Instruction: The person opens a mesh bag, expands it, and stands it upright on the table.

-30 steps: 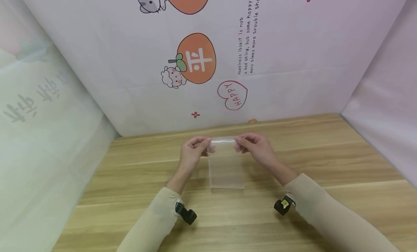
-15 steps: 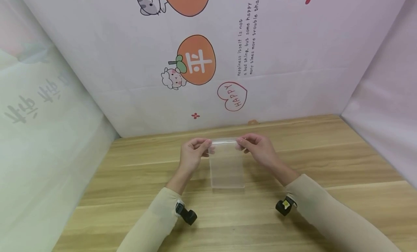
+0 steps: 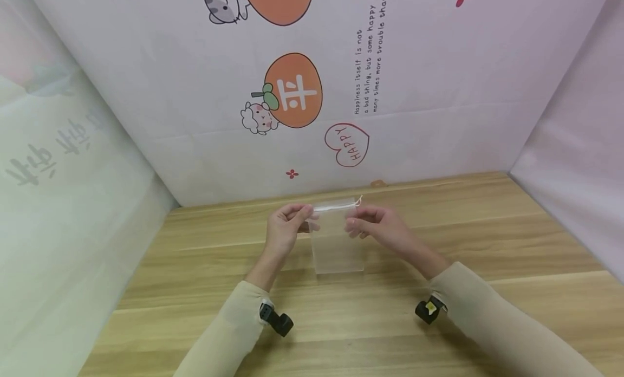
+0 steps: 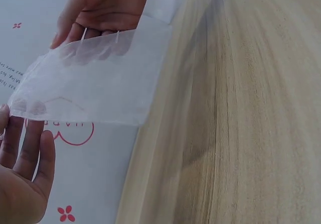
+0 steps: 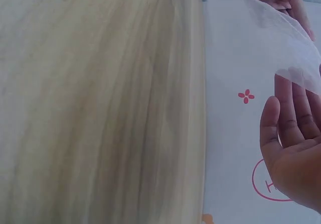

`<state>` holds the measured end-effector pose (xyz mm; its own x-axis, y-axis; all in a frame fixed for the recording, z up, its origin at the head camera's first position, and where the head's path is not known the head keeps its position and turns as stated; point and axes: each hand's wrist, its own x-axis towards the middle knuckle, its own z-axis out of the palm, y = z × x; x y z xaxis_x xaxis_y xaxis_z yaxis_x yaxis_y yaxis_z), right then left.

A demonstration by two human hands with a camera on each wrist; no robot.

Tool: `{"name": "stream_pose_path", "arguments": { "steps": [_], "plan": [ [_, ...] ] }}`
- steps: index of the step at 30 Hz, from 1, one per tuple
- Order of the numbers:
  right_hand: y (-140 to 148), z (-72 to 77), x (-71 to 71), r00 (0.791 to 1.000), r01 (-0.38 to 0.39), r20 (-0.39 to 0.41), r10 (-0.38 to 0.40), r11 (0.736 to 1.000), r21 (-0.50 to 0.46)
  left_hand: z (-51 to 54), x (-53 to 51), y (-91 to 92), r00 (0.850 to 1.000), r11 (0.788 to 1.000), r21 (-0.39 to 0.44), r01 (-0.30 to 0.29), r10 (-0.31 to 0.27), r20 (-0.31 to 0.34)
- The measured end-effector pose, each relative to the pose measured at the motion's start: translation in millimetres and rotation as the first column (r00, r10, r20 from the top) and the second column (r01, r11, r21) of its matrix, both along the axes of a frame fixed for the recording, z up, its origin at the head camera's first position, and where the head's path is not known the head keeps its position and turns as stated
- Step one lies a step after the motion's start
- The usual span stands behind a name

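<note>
Right hand (image 3: 382, 225) shifted lower along sheer pouch (image 3: 336, 247), drawstring (image 3: 359, 201) now exposed above; left hand (image 3: 284, 228) pinches top-left corner; right grip: fingers behind edge, hold unclear.

Head view looks forward-down from above — both wrist views, nearer (turned sideways), share the bag (image 3: 336, 244).

The bag (image 3: 336, 249) is probably white, the table (image 3: 336, 339) tan (brown-grained), the backdrop (image 3: 439, 95) white with orange and red prints (image 3: 294, 114).
</note>
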<state>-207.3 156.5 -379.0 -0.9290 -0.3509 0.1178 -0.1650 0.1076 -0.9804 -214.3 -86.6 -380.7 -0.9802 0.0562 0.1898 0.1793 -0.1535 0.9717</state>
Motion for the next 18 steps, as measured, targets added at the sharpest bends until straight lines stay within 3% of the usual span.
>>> {"name": "stream_pose_path", "arguments": {
  "steps": [12,18],
  "plan": [
    [-2.5,-9.6,0.3,1.0,0.003,-0.002,-0.003,1.0,-0.005,-3.6,1.0,-4.2,0.999,0.999,0.046,0.016,-0.018,0.041],
    [-3.4,-8.9,0.1,1.0,0.03,0.001,-0.03,0.999,-0.036,-7.8,2.3,-8.4,0.994,0.998,0.007,0.055,-0.056,0.09]
  ]
}}
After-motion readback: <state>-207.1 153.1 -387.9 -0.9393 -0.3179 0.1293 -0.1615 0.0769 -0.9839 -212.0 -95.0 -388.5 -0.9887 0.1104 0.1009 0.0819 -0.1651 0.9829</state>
